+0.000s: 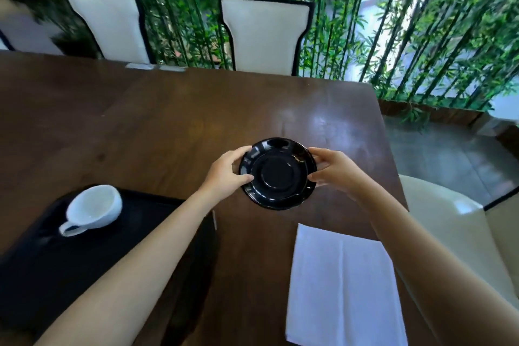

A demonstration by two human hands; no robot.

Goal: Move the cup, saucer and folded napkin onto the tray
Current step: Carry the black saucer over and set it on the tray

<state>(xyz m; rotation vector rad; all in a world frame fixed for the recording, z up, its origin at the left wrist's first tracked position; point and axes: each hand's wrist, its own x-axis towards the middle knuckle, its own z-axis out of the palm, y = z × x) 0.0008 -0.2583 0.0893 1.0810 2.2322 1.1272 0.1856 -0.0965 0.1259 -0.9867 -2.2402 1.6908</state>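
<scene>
A glossy black saucer (278,173) is held over the dark wooden table, tilted slightly toward me. My left hand (227,173) grips its left rim and my right hand (335,170) grips its right rim. A white cup (94,208) stands on the black tray (42,267) at the lower left, its handle pointing toward me. A white folded napkin (342,286) lies flat on the table at the lower right, apart from the tray and below my right forearm.
The wooden table (157,126) ends at a right edge near the napkin. Two white chairs with black frames (264,36) stand at the far side before a bamboo screen. A cream armchair (449,219) sits beside the table's right edge.
</scene>
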